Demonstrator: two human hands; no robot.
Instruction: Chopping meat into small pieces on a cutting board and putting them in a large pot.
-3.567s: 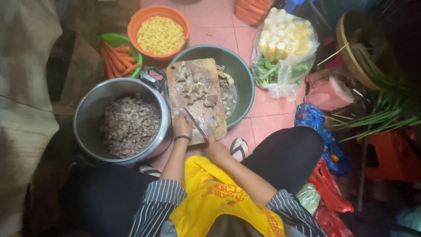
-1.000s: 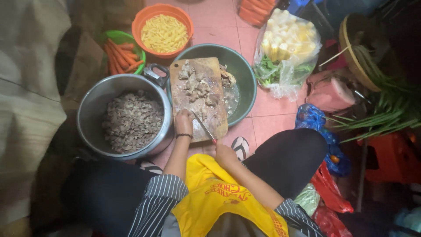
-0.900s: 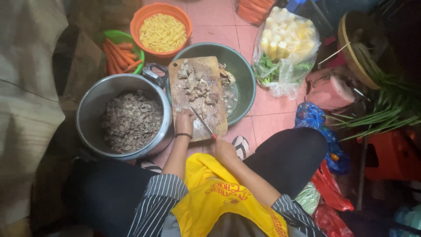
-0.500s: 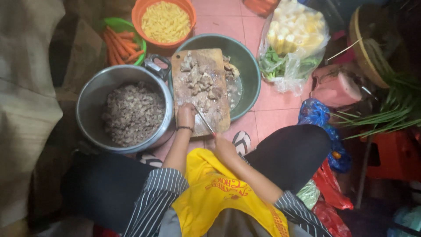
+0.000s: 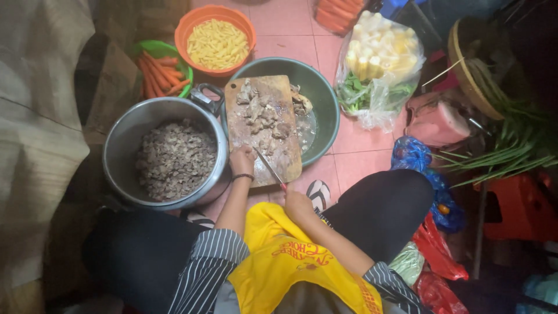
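Right hand (image 5: 297, 204) clenched around knife (image 5: 269, 168), blade angled over wooden cutting board (image 5: 263, 129). Left hand (image 5: 242, 161) curled, fingertips pressing chopped meat (image 5: 263, 116) on board's near end. Board resting across green basin (image 5: 317, 96). Beside it at left, steel pot (image 5: 165, 154) of minced meat; beyond, orange bowl (image 5: 216, 32), carrots (image 5: 157, 72).

We wear a shirt with rolled black-and-white striped sleeves (image 5: 212, 259), a yellow apron (image 5: 296, 264) with red print, and what seem to be black trousers (image 5: 383, 212). A dark band (image 5: 243, 177) circles our left wrist.
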